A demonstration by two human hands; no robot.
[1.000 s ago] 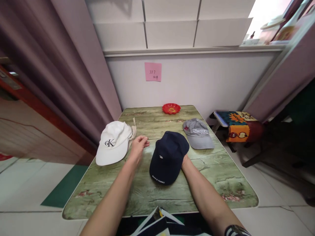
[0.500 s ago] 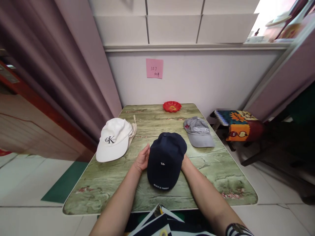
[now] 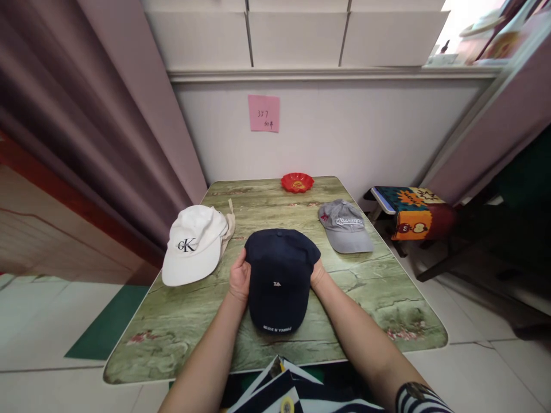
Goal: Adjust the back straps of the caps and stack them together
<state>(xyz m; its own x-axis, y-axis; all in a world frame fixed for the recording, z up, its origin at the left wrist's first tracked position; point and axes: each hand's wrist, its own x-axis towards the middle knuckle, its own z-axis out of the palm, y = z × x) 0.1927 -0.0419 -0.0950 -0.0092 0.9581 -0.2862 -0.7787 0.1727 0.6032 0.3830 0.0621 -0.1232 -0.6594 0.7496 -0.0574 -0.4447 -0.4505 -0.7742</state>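
Note:
Between my hands is a navy baseball cap (image 3: 279,281), its brim toward me with small white lettering along the edge. My left hand (image 3: 240,276) grips its left side, the thumb showing and the other fingers hidden under the cap. On the right side my right hand (image 3: 317,273) holds the cap too, its fingers mostly hidden beneath. A white baseball cap (image 3: 193,244) with a black letter logo lies to the left on the table. To the right lies a grey baseball cap (image 3: 345,225) with white script.
The green wood-pattern table (image 3: 172,327) stands against a white wall. A red scalloped dish (image 3: 297,182) sits at its far edge. Right of the table is a stool (image 3: 413,209) with a colourful cover. A purple curtain (image 3: 129,103) hangs on the left.
The navy cap has turned to face me more squarely and shifted slightly left. My left hand has closed onto its side, where before its fingers were more extended.

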